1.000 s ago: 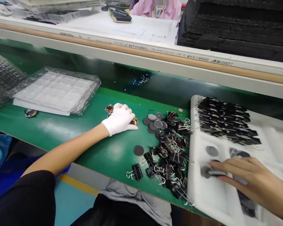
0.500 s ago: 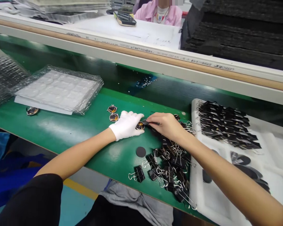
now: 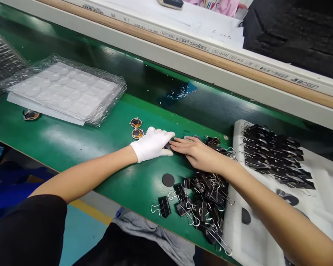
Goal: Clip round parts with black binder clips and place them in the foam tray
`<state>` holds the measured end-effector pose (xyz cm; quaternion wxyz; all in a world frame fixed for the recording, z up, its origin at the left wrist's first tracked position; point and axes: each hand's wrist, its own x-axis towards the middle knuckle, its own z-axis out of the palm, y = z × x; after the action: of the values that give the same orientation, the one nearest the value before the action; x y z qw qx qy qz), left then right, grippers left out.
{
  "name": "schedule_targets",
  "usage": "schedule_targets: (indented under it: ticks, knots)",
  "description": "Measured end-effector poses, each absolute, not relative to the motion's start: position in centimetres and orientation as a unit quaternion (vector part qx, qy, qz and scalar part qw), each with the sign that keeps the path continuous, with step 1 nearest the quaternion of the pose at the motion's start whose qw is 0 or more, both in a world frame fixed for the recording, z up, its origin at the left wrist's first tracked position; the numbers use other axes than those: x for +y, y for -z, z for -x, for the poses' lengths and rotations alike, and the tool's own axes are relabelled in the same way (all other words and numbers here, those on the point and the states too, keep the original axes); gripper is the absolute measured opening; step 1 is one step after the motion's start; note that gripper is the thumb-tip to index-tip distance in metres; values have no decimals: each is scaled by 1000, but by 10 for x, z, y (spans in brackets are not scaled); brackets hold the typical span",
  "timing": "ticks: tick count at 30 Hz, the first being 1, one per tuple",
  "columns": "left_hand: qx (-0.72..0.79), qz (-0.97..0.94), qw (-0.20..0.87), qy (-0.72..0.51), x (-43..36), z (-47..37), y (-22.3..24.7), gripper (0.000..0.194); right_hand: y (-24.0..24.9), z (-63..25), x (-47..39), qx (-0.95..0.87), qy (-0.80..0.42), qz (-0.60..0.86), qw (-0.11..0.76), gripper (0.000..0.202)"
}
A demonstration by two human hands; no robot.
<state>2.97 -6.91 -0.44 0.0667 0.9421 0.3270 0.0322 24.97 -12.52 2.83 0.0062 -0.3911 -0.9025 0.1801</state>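
Observation:
My left hand point(image 3: 154, 143), in a white glove, grips a round watch head flat on the green bench between thumb and fingers. A black disc point(image 3: 167, 146) now covers that watch head, whose face is hidden. My bare right hand point(image 3: 197, 152) lies stretched out from the right, its fingertips touching the disc's edge. Two more watch heads with dark and orange faces, an upper one point(image 3: 135, 122) and a lower one point(image 3: 137, 133), lie beyond my left wrist. Nearer me is a loose black disc point(image 3: 168, 180), beside a heap of black binder clips point(image 3: 201, 210).
A white foam tray point(image 3: 229, 221) at the right bears rows of binder clips point(image 3: 274, 155) and loose black discs. Clear plastic trays point(image 3: 69, 90) are stacked at the left, near another watch head point(image 3: 31, 115). A ledge point(image 3: 183, 44) runs along the back.
The black disc my right fingers were pinching now lies over the watch head. My right fingers have let go and straightened out. The view has tilted down.

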Motion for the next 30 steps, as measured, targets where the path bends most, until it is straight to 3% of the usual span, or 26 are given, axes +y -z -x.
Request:
schedule_targets:
  ticks: [3,8,11,14,17,23,30]
  knots:
    - [313,-948,49,-32,-70,-28,3,55,-41,-253,-125,-897,-191,399,21,70]
    - [280,-959,8,-43,-74,-26,-1,41,-76,-297,-129,-802,-113,552,197,44]
    - [274,-961,-11,-31,-74,-28,-1,34,-81,-332,-131,-741,-92,647,154,30]
    - [263,-964,-29,-16,-73,-29,-1,39,-69,-351,-133,-720,-113,677,105,31]
    - [245,-969,-38,-11,-73,-27,-2,44,-53,-351,-135,-712,-115,683,120,28]
    - [273,-961,-40,-14,-72,-23,-5,60,-53,-342,-141,-725,-113,639,230,22]
    - [275,-961,-32,-12,-68,-25,-8,59,-78,-333,-141,-594,-284,659,364,31]
